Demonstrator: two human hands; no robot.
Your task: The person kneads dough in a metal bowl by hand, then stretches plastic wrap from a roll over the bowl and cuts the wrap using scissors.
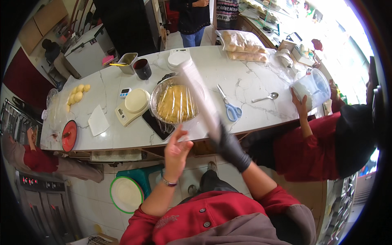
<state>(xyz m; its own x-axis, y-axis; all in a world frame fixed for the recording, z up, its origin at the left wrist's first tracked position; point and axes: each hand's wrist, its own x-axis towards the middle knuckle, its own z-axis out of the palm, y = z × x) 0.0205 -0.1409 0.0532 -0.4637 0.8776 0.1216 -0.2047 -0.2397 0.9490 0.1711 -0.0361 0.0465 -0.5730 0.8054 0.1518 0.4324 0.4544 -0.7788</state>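
My right hand [232, 148], in a black glove, is closed round the near end of a long white roll of cling film [199, 94], which slants up and away and is smeared by motion. My bare left hand [176, 154] is just short of the counter's near edge, fingers apart, with nothing visible in it. Beyond it stands a round bowl [152, 107] with clear film stretched over its top. A yellow mass like dough [174, 104] shows through the film. The roll crosses in front of the bowl's right side.
On the marble counter [245, 98] are a kitchen scale [132, 105], a timer [125, 93], blue-handled scissors [232, 111], a spoon [266, 97], dough balls [75, 96] and a red lid [69, 135]. At right, a co-worker holds a clear tub [316, 87]. Bagged bread [243, 43] lies at the back.
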